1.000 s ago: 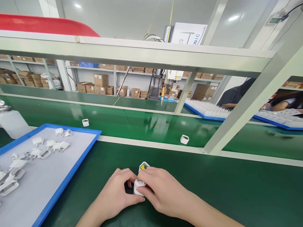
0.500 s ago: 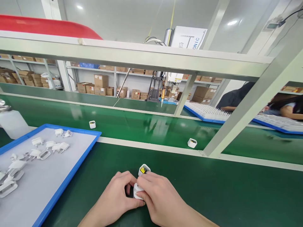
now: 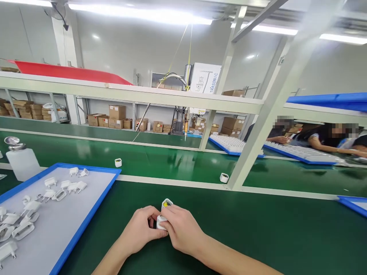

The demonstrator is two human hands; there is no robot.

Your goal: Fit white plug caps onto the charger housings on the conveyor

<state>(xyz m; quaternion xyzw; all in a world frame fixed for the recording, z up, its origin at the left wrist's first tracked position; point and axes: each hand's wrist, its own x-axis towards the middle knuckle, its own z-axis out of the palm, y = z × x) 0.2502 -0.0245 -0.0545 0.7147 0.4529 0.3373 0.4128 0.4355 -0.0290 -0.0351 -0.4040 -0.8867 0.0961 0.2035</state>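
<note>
- In the head view, the person's left hand (image 3: 142, 226) and right hand (image 3: 186, 231) meet low in the middle, over the dark green table (image 3: 275, 225).
- Between them sits a small white plug (image 3: 161, 222). The left fingers close on its left side, while the right thumb and fingers pinch it from the right, so both hands grip it.
- Much of it is covered, so I can't say for certain which way its long axis runs.
- Just past the fingertips, on the far side, stands an open white box (image 3: 166, 202), mouth upward, something yellow inside. The right hand is nearer and hides its lower edge; whether they touch I can't tell.
- Two other little boxes stand well apart on the green strip beyond: a left one (image 3: 118, 163) and a right one (image 3: 224, 178) near the slanting post (image 3: 252, 152).
- Left of the hands lies a blue-rimmed tray (image 3: 86, 221) of loose white plug parts (image 3: 49, 194).
</note>
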